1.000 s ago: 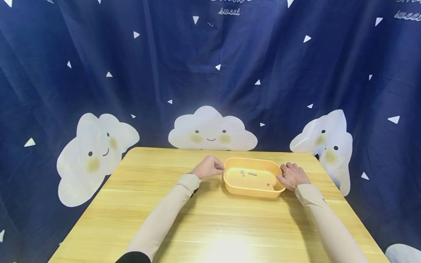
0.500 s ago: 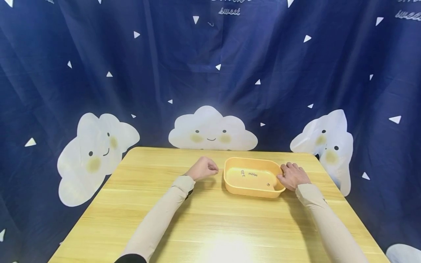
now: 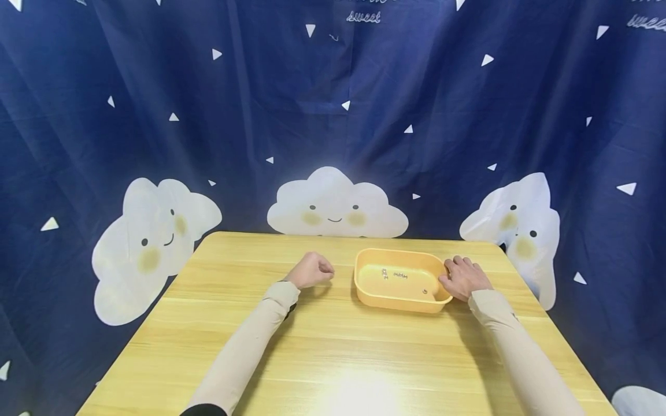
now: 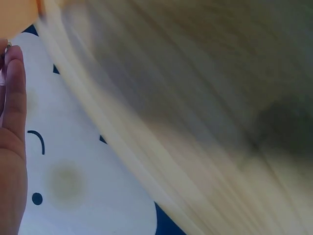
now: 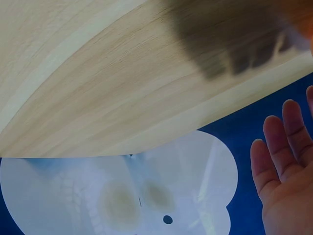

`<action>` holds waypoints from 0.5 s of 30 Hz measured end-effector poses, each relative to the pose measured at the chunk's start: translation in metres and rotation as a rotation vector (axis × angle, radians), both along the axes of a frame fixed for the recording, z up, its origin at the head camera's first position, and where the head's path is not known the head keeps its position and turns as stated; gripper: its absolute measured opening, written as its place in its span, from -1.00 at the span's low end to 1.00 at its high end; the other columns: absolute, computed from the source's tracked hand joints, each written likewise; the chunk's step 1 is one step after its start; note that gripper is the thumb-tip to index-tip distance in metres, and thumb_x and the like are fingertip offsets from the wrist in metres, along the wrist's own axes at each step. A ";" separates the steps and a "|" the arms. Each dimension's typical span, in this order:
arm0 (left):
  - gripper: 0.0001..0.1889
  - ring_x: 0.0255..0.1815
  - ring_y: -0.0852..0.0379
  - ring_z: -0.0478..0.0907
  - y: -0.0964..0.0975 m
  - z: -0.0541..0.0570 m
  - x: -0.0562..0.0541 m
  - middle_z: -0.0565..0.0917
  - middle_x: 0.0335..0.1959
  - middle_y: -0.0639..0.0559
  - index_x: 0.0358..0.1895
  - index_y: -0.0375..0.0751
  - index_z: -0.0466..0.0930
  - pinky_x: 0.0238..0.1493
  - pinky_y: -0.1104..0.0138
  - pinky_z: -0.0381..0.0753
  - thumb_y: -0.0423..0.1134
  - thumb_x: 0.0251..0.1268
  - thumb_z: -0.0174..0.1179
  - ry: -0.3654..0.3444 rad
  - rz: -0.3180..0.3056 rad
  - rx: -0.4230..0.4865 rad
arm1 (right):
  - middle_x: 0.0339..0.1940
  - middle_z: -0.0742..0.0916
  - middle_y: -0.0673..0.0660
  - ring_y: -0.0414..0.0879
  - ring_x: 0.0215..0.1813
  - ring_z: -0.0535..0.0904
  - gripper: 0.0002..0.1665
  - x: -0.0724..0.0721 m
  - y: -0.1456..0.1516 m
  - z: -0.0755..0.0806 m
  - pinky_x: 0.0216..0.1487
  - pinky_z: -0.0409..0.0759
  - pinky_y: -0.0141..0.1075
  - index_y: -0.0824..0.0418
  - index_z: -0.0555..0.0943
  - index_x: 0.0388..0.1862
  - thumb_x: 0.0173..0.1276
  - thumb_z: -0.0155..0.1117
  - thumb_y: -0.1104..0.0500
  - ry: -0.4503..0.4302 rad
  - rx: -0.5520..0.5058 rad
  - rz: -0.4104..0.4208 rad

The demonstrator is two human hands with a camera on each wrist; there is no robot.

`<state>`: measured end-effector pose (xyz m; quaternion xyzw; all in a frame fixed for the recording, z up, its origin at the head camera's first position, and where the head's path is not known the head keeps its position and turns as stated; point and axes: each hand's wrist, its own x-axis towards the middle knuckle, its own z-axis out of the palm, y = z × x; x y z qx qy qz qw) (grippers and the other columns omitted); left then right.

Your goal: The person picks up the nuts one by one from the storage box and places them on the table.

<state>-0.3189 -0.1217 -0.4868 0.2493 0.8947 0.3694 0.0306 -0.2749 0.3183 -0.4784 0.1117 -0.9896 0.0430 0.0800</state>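
An orange-yellow tray (image 3: 399,304) with rounded corners stands on the table, several small shiny metal pieces (image 3: 400,275) lying on its floor. One more metal piece (image 3: 424,292) lies apart near its front right. My left hand (image 3: 310,270) is left of the tray and clear of its wall. In the left wrist view the thumb and fingertips pinch a small shiny metal piece (image 4: 8,48); its exact kind I cannot tell. My right hand (image 3: 465,278) grips the tray's right rim, thumb over the edge, while the other fingers (image 5: 266,174) stretch loosely outside it.
The light wood table (image 3: 322,346) reaches back to a dark blue curtain (image 3: 244,115) printed with white clouds and triangles. Its far edge runs just behind the tray. A bright glare spot shows on the wood near the front.
My left hand has drawn away leftward from the tray's left wall, still pinching. The right hand and the tray have stayed in place.
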 end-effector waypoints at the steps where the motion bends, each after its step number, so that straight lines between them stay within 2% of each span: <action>1: -0.85 -0.09 -0.03 0.81 -0.002 -0.001 0.000 0.85 -0.18 -0.12 -0.17 -0.28 0.82 0.06 0.17 0.77 -0.34 0.21 0.41 0.002 0.002 -0.001 | 0.03 0.67 0.35 0.34 0.07 0.56 -0.56 0.000 0.000 0.000 0.01 0.52 0.23 0.31 0.59 0.00 0.38 0.04 0.00 0.001 0.002 0.002; 15: -0.93 -0.15 0.00 0.81 -0.022 -0.014 -0.002 0.86 -0.24 -0.07 -0.25 -0.23 0.85 -0.01 0.19 0.78 -0.37 0.23 0.41 0.016 0.052 -0.055 | 0.02 0.68 0.34 0.35 0.06 0.56 -0.57 -0.002 -0.001 0.002 0.00 0.52 0.23 0.30 0.59 0.00 0.39 0.04 0.00 -0.001 0.013 0.008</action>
